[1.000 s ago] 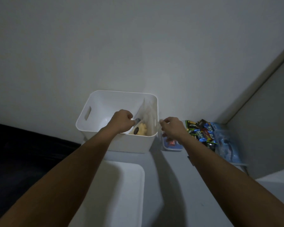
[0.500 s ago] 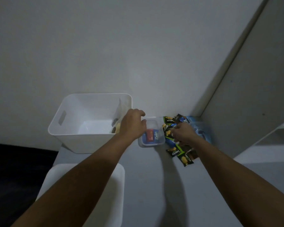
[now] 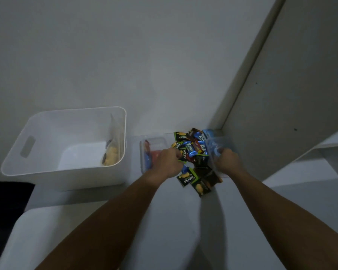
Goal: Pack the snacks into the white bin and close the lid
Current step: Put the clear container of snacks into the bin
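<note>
Both hands in the snack pile, bin open at ten o'clock

Smooth white lid [image 3: 37,236] nearest on the matte bench [image 3: 174,230]; left hand [image 3: 167,162] fisted on glossy crinkled snack packets [image 3: 193,152], right hand [image 3: 226,161] clutching a clear bag [image 3: 213,147]; rounded white bin [image 3: 47,172] holds a clear cookie pouch [image 3: 113,149].

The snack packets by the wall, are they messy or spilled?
Yes. The small green, blue and red snack packets lie in a loose jumbled heap on the grey table, overlapping at odd angles, between the left hand and right hand, outside the white plastic bin.
</note>
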